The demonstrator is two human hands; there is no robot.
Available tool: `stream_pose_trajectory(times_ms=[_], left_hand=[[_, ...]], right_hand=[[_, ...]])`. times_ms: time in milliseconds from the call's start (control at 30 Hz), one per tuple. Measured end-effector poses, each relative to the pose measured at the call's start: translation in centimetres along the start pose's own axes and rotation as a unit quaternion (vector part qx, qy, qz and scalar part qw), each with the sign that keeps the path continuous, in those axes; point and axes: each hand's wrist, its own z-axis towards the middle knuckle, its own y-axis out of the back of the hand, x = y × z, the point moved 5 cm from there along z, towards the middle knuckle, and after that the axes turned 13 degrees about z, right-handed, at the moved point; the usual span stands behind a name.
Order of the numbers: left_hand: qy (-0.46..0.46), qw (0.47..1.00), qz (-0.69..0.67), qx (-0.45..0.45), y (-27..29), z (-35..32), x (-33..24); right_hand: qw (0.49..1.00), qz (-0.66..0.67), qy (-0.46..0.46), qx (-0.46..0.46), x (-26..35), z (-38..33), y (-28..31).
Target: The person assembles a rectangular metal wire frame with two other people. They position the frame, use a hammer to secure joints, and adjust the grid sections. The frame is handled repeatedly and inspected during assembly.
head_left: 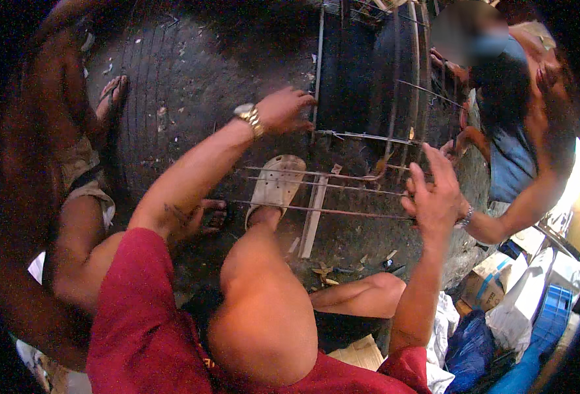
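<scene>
Fisheye head cam, L of pair; faces down, fairly nr hands (283, 111).

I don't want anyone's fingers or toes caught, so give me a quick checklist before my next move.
1. Left hand at the metal frame: ok, fingertips at its side rod; firm grip, cannot tell.
2. Right hand holding the thin rods: cannot tell; it is at their ends, some fingers raised.
3. Clog clear of the rods: not ok, they cross over it in this view.
4. Co-worker's hand well apart from your right hand: not ok, they look close together.
5. Wood strip clear of the rods: not ok, they cross over it in this view.
</scene>
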Motion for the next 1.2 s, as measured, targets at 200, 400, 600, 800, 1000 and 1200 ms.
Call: stream_pose_trajectory(times_ms=[200, 400, 600, 800, 1000, 1200], left_hand=[[0.042, 0.996, 0.041, -0.062, 10.7, 0.8, -1.8], [0.138, 0.947, -0.07, -0.283, 23.9, -6.4, -7.8], [0.135, 0.949, -0.218, -0.186, 26.7, -8.6, -10.5], [-0.181, 0.884, -0.423, 0.088, 26.5, -11.4, -15.8], [-0.117, 0.855, -0.434, 0.259, 17.3, -11.4, -12.4], [0.174, 0.974, -0.124, -0.078, -0.6, -5.6, -3.2]], right_hand=[[0.998, 0.045, 0.013, -0.047, 3.6, -2.3, 1.5], [0.991, 0.072, 0.102, 0.044, 7.4, -5.8, -3.4], [0.99, -0.008, 0.142, 0.01, 6.4, -4.2, -3.6], [0.98, 0.028, 0.165, -0.11, 4.0, -0.5, 0.5], [0.966, 0.074, 0.156, -0.193, 3.3, 2.1, 5.9], [0.971, 0.079, 0.156, -0.164, 3.5, 1.5, 7.1]])
